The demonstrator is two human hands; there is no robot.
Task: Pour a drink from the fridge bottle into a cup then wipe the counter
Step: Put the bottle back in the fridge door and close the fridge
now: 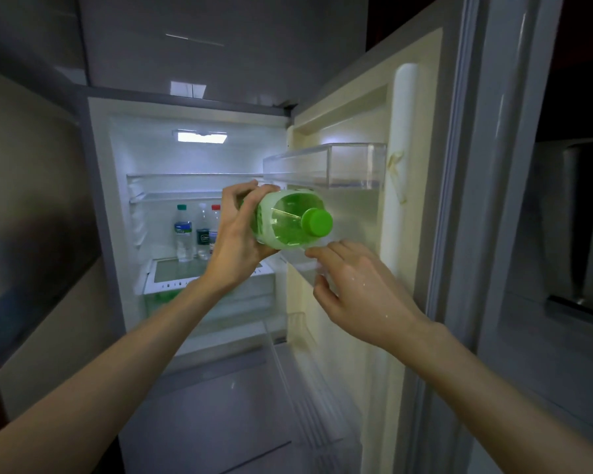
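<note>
A green bottle point(290, 218) with a green cap is held on its side in front of the open fridge, its cap pointing toward me and to the right. My left hand point(235, 230) grips the bottle's body from the left. My right hand point(353, 285) hovers just below and right of the cap, fingers loosely bent, fingertips close to the bottle's shoulder; it holds nothing. No cup or cloth is in view.
The fridge point(199, 155) stands open and lit, its door point(353, 200) swung right with clear door bins point(326, 164). Three small bottles point(199, 230) stand on an inner shelf. A wall lies at left and a dark appliance point(582, 227) at far right.
</note>
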